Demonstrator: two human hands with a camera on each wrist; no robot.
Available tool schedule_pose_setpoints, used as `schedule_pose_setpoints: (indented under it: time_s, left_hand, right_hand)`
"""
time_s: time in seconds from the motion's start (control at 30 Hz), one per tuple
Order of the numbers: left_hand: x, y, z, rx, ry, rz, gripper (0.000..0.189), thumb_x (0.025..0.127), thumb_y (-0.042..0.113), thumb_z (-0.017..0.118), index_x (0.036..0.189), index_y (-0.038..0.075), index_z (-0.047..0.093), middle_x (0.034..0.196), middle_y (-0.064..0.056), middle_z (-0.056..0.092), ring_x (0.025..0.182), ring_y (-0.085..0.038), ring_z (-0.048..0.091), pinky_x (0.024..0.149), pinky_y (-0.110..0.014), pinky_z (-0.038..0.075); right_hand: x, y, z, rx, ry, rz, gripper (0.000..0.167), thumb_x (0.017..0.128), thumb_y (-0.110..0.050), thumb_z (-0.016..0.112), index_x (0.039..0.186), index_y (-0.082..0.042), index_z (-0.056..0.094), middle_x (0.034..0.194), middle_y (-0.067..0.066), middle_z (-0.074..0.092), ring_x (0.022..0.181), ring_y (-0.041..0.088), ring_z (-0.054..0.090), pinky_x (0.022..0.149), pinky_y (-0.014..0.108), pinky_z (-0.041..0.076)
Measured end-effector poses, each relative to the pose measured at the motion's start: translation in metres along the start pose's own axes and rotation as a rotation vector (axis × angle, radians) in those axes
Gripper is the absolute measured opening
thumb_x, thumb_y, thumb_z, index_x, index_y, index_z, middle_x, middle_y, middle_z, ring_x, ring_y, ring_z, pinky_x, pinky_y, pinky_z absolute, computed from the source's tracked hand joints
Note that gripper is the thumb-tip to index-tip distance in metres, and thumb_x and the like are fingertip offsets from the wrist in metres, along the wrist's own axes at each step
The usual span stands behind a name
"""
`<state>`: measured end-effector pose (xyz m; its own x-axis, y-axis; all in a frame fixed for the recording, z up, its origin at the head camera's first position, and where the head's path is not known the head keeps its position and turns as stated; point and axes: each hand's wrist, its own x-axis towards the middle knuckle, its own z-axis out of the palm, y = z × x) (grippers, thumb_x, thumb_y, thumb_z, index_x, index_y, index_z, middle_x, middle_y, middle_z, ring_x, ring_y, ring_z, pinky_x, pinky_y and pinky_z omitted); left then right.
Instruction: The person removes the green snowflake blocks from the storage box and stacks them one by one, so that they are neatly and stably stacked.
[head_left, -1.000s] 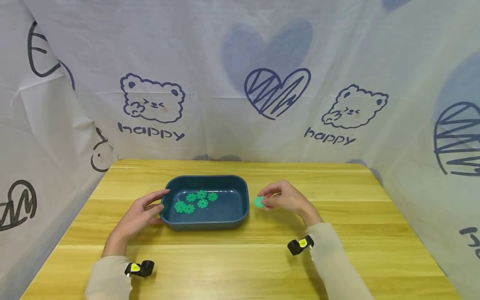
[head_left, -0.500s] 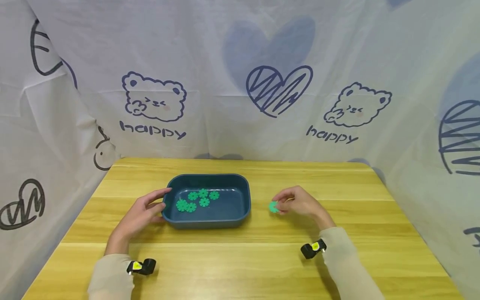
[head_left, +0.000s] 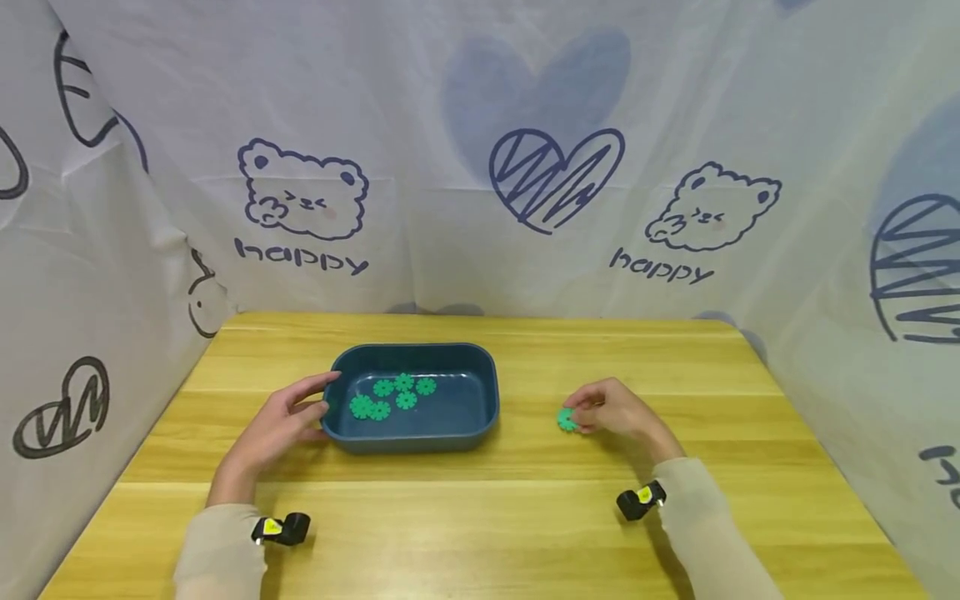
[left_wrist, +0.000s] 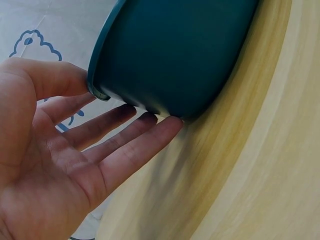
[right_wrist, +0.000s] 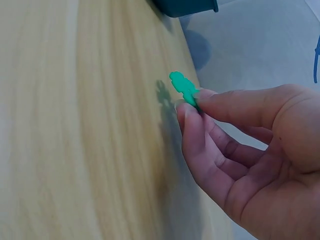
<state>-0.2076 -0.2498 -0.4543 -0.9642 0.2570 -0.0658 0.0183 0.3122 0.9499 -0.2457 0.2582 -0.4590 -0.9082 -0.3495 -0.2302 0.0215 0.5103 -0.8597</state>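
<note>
My left hand point(head_left: 273, 429) rests against the left end of a dark teal plastic bin point(head_left: 457, 410). In the left wrist view its fairly straight fingers point(left_wrist: 142, 145) touch the outer wall, and the thumb meets the rim. Several green snowflake-shaped plastic discs point(head_left: 406, 400) lie inside, grouped toward the left and middle; some overlap. Right of the bin, my right hand point(head_left: 618, 412) pinches another green notched disc point(head_left: 566, 419) between thumb and fingertips. The right wrist view shows this disc tilted and nearly edge-on, with its shadow on the wood.
The bin stands on a wooden table point(head_left: 465, 533) with light yellow grain. White cloth point(head_left: 450, 250) with blue bear and heart drawings hangs behind and at both sides. A small black camera point(head_left: 281, 528) sits on the left wrist, another camera point(head_left: 640, 500) on the right.
My right hand has moved right, away from the bin, and slightly nearer the front, with the disc still pinched. The left hand has stayed at the bin.
</note>
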Motion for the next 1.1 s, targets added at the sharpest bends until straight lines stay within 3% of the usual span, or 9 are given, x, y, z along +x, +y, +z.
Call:
schedule_pose_setpoints:
  time_s: [0.5, 1.1]
  left_hand:
    - [-0.001, 0.0008, -0.0011, 0.007, 0.004, -0.003, 0.053, 0.108, 0.012, 0.049, 0.159, 0.006, 0.036, 0.169, -0.025, 0.024, 0.141, -0.051, 0.047, 0.093, -0.04, 0.063]
    - [-0.0012, -0.0015, -0.0004, 0.01, 0.007, -0.003, 0.053, 0.108, 0.01, 0.048, 0.159, 0.005, 0.036, 0.168, -0.027, 0.025, 0.139, -0.052, 0.048, 0.093, -0.042, 0.063]
  right_hand:
    - [-0.0027, 0.0057, 0.0036, -0.074, 0.061, 0.007, 0.022, 0.096, 0.002, 0.065, 0.115, 0.01, 0.07, 0.097, 0.019, 0.073, 0.077, 0.017, 0.066, 0.071, 0.029, 0.061]
    - [0.0002, 0.0099, 0.0094, -0.179, 0.106, 0.009, 0.018, 0.095, -0.008, 0.072, 0.11, 0.001, 0.075, 0.088, 0.01, 0.073, 0.076, 0.016, 0.066, 0.072, 0.03, 0.062]
